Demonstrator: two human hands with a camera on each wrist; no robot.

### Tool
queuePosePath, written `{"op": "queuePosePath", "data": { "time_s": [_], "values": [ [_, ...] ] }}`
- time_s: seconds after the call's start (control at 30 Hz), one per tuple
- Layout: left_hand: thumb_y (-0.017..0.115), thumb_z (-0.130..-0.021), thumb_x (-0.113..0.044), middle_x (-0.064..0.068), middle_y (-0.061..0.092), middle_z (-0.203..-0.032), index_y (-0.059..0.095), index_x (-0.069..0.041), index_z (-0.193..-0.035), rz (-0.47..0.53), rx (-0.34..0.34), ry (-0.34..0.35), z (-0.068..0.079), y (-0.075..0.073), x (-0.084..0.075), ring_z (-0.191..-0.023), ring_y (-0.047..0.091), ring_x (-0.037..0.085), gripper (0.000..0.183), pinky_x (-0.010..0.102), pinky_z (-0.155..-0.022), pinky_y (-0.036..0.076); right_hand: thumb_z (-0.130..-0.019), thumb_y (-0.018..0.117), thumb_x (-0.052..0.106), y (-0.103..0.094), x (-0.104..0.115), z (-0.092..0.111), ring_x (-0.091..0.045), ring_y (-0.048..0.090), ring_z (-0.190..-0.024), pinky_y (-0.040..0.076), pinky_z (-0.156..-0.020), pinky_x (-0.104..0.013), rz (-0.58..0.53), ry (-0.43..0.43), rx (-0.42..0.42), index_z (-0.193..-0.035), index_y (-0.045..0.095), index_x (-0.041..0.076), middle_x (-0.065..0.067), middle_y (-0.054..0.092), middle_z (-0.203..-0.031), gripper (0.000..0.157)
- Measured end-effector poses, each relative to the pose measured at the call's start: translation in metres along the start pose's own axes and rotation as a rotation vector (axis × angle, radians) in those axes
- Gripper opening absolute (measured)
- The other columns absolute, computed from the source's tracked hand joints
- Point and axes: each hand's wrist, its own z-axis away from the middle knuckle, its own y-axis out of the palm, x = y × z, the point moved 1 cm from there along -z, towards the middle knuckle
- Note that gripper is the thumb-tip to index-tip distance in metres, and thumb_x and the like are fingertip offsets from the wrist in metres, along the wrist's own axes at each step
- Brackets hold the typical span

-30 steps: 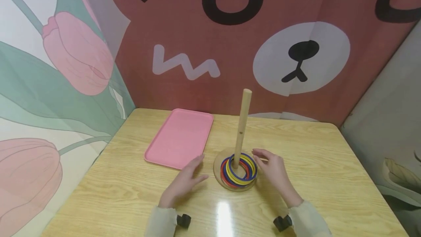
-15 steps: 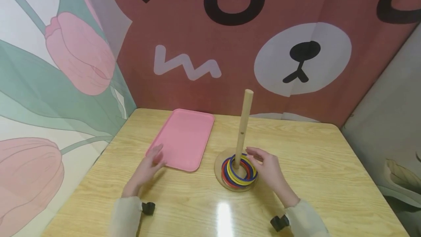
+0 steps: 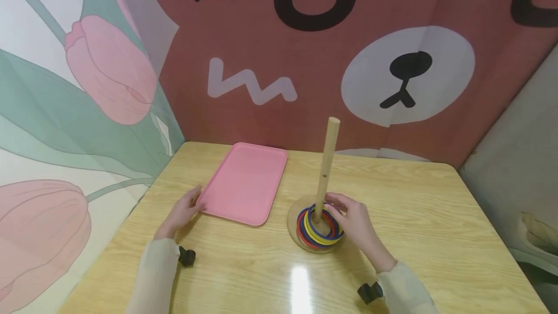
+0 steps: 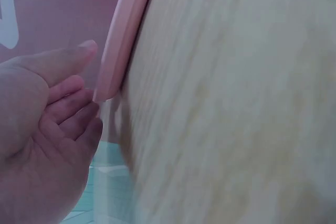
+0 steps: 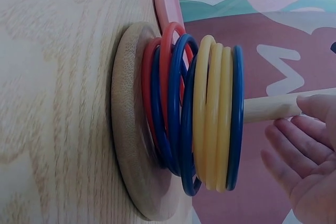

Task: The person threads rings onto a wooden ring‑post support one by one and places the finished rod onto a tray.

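A wooden peg (image 3: 330, 154) stands upright on its round wooden base (image 3: 293, 218). Stacked loosely round the peg's foot are several thin rings (image 5: 212, 124) in red, blue and yellow, a blue one on top. My right hand (image 3: 358, 224) is at the right of the peg, just above the stack, thumb and fingers apart and nothing gripped. At the near left corner of the pink tray (image 3: 244, 185) is my left hand (image 3: 179, 213). In the left wrist view its thumb and loosely bent fingers lie close about the tray's rim (image 4: 116, 51).
The wooden table (image 3: 244, 265) carries the tray at the left and the ring stand right of the middle. Behind the table hangs a cloth (image 3: 253, 23) with a bear face, and a tulip print (image 3: 109, 71) covers the left side.
My left hand has moved left from beside the ring stand to the tray's left corner. My right hand has shifted slightly left, closer to the peg. The tray and rings stay in place.
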Motion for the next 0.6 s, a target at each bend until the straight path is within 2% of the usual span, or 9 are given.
{"op": "queuePosePath", "data": {
  "time_s": [0.13, 0.27, 0.4, 0.6],
  "values": [
    [0.054, -0.097, -0.005, 0.036, 0.033, -0.147, 0.03, 0.013, -0.145, -0.049, 0.03, -0.044, -0.004, 0.001, 0.003, -0.138, 0.032, 0.049, 0.057, 0.058, -0.116, 0.027, -0.088, 0.07, 0.01, 0.0, 0.001, -0.001, -0.028, 0.072, -0.097, 0.06, -0.085, -0.042, -0.006, -0.005, 0.007, -0.114, 0.069, 0.004, -0.012, 0.074, -0.107, 0.027],
    [0.053, -0.096, -0.002, 0.035, 0.036, -0.146, 0.034, 0.012, -0.144, -0.08, 0.021, -0.039, -0.003, 0.0, 0.007, -0.137, 0.034, 0.049, 0.053, 0.059, -0.115, 0.028, -0.088, 0.07, 0.011, 0.002, 0.003, -0.003, -0.028, 0.072, -0.096, 0.06, -0.085, -0.041, -0.005, -0.005, 0.018, -0.114, 0.069, 0.004, -0.011, 0.074, -0.106, 0.027],
    [0.053, -0.097, -0.001, 0.033, 0.037, -0.146, 0.035, 0.01, -0.144, -0.075, 0.016, -0.038, -0.002, -0.001, 0.009, -0.137, 0.035, 0.048, 0.051, 0.059, -0.114, 0.03, -0.088, 0.07, 0.011, 0.004, 0.003, -0.006, -0.029, 0.072, -0.096, 0.06, -0.084, -0.04, -0.004, 0.003, 0.022, -0.114, 0.069, 0.004, -0.013, 0.074, -0.105, 0.026],
    [0.049, -0.098, -0.002, 0.031, 0.036, -0.148, 0.034, 0.006, -0.146, -0.055, 0.033, -0.065, -0.005, 0.0, 0.008, -0.137, 0.035, 0.047, 0.051, 0.058, -0.114, 0.03, -0.088, 0.07, 0.009, 0.006, 0.003, -0.015, -0.031, 0.073, -0.094, 0.062, -0.078, -0.032, -0.03, 0.024, 0.027, -0.112, 0.069, 0.001, -0.018, 0.074, -0.104, 0.025]
  ]
}}
